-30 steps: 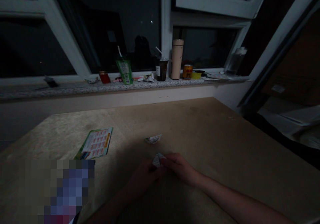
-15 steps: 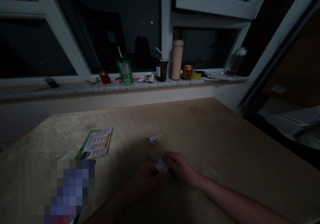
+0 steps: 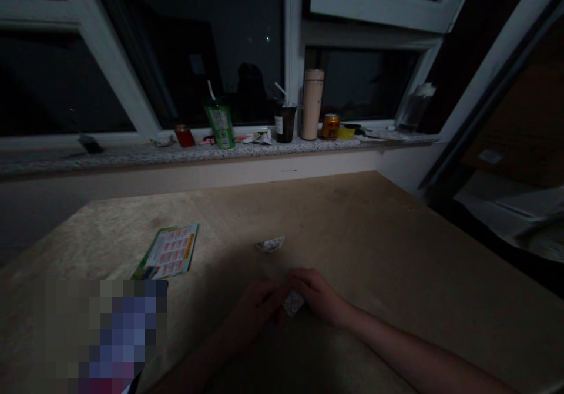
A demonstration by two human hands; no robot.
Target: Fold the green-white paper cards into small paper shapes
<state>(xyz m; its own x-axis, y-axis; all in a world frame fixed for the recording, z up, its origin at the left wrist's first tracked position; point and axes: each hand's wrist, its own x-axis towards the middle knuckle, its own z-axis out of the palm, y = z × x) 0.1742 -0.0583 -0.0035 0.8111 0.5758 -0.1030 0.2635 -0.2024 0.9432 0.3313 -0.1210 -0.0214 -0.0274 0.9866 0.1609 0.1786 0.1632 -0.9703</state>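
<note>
Close to the table's near side, a small piece of folded printed paper (image 3: 293, 304) sits between my two hands. My left hand (image 3: 259, 307) has its fingers closed at the paper's left and upper edge. From the right, my right hand (image 3: 318, 293) pinches the same paper, its fingers curled over the top. Part of the paper is hidden beneath the fingers. Just beyond my hands lies a second folded paper (image 3: 269, 245), boat-shaped, touched by neither hand.
A green-edged printed sheet (image 3: 171, 251) lies on the tan table (image 3: 374, 235) at left, above a blurred-out area. Along the windowsill (image 3: 189, 155) stand a green cup (image 3: 220, 125), a dark cup (image 3: 285, 123), a pink flask (image 3: 312, 106) and a gold can (image 3: 330, 127).
My left hand has shifted from the paper's lower left to its upper edge. The folded paper has turned and sits slightly lower and to the right. My right hand has barely moved.
</note>
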